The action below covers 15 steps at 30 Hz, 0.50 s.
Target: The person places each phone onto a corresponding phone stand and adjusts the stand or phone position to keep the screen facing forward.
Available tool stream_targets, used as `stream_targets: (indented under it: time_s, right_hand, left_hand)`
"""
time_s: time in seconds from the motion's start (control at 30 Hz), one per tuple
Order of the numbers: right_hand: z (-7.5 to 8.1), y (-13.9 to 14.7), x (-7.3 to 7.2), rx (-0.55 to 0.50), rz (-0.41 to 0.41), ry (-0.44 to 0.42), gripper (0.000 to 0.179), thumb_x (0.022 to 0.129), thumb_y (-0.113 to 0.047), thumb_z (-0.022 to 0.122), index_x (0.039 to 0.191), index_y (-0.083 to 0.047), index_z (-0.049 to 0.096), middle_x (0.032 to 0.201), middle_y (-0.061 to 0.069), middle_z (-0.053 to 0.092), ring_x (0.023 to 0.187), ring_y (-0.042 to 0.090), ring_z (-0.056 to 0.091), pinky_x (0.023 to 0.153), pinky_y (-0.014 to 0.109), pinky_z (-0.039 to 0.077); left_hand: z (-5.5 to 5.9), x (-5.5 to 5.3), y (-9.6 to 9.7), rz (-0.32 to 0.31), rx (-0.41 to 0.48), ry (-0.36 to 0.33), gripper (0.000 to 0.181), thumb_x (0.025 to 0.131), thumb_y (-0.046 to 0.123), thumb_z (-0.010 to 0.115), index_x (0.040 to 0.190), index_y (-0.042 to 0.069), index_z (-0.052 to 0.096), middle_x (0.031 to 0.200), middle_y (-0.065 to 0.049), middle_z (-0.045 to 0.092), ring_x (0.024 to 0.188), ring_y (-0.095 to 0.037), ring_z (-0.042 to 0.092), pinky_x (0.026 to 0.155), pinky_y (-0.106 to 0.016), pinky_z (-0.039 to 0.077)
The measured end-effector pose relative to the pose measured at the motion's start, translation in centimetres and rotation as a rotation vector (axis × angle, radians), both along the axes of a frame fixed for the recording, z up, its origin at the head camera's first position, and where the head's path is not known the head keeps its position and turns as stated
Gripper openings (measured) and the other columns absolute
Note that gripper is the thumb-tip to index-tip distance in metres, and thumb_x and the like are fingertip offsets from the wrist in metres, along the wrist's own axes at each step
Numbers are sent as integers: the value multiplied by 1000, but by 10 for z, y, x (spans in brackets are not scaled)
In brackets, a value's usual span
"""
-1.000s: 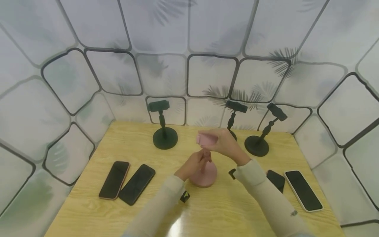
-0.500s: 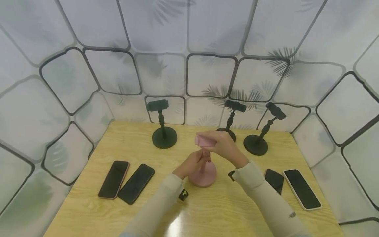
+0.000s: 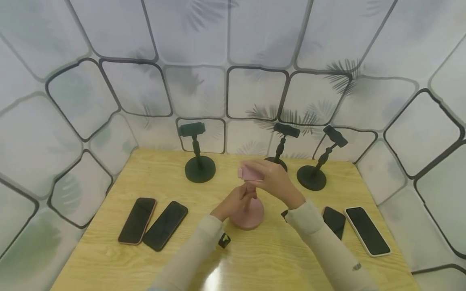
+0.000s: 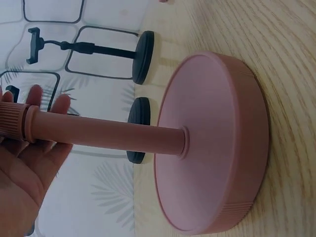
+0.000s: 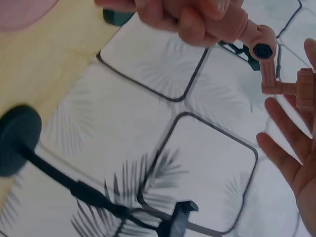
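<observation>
A pink phone stand (image 3: pixel 247 220) stands upright on its round base at the middle of the table. My left hand (image 3: pixel 234 202) grips its pole near the top; in the left wrist view the fingers curl round the ribbed collar (image 4: pixel 12 121). Above it, my right hand (image 3: pixel 278 182) holds the pink phone clamp (image 3: pixel 251 173) at the top, thumb below and fingers over it. The right wrist view shows the pink jointed arm (image 5: pixel 266 59) between my two hands. Part of the clamp is hidden by the right hand.
Behind stand a dark green phone stand (image 3: pixel 200 169) and two black phone stands, one at the right (image 3: pixel 311 178) and one (image 3: pixel 279 151) partly behind my right hand. Two phones (image 3: pixel 165 226) lie left; a dark phone (image 3: pixel 334 221) and a white-edged phone (image 3: pixel 367 231) lie right. A patterned curtain (image 3: pixel 196 93) surrounds the table.
The head view has turned slightly, so everything sits a little further left. Both hands keep their holds on the pink stand, which stays in place.
</observation>
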State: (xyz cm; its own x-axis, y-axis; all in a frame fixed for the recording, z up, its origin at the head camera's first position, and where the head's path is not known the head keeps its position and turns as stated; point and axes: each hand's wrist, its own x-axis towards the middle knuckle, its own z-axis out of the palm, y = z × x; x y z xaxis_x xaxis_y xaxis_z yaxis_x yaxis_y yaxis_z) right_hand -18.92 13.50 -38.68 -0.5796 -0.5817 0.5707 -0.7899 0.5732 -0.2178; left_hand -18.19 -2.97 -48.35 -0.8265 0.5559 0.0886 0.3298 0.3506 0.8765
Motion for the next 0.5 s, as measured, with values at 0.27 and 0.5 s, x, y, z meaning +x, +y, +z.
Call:
stream_targets:
  time_s: [0.27,0.5]
  right_hand:
    - [-11,37,20,73,-126,75,80,71,-19,82,141,-10,42,133,14,54,115,31,56,92,44,50]
    - [-48,109,36,46,-432,-122,74,78,-18,75,142,-9,39,132,19,53,114,38,55,87,52,49]
  left_hand:
    - [3,11,2,65,-51,-25,33,100,23,44,125,3,49,121,-15,61,113,-27,60,97,-42,48]
    - [11,14,-5,107,-59,11,35,99,24,46,128,4,49,126,-13,60,118,-28,56,100,-45,46]
